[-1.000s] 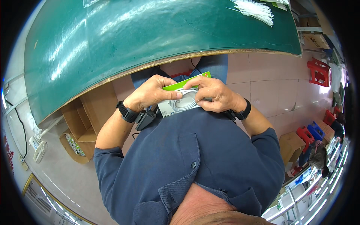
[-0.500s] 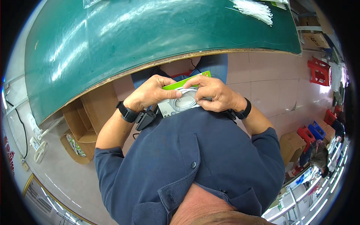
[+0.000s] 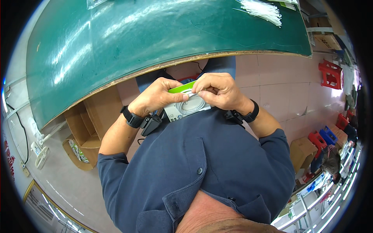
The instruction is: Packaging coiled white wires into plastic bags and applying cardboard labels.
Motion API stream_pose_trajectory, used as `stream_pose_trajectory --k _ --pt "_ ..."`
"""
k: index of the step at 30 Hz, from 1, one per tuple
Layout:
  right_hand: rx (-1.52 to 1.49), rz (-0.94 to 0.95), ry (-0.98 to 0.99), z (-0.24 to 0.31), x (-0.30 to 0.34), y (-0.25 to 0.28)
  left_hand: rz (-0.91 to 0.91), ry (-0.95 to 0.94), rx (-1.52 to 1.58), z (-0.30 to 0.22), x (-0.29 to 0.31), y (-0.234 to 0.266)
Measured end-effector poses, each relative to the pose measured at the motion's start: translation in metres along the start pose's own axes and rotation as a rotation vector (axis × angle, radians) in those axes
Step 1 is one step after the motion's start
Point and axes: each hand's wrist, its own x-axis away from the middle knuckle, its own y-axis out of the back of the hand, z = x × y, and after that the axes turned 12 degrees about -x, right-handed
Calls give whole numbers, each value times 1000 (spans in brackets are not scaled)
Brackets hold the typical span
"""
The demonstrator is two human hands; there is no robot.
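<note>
Close to my body, below the table edge, I hold a green and white packaging card with a coiled white cable lying on it. My left hand grips the card's left side, its thumb pressing on the cable coil. At the card's upper right, my right hand has thumb and forefinger pinched at the coil's top edge. What sits between those fingertips is too small to make out clearly, but it appears to be part of the white cable. The right hand covers the card's right corner.
A green-topped table stretches across in front of me, with a bundle of white cable ties at its far right. Cardboard boxes stand under its left side. Off to the right are a red stool and another carton.
My right hand has shifted up and slightly left over the card, its fingers now pinched near the coil's top. My left hand keeps its grip.
</note>
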Motion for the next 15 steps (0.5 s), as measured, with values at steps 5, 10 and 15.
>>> stream_pose_trajectory --k 5,10,15 --pt "-71 -94 -247 2 -6 -7 -6 -2 -31 1 0 1" --pt "5 -99 -139 -4 -5 -7 -2 -7 -16 3 -1 2" --pt "244 -31 214 -4 -14 -6 -5 -30 -23 7 -3 1"
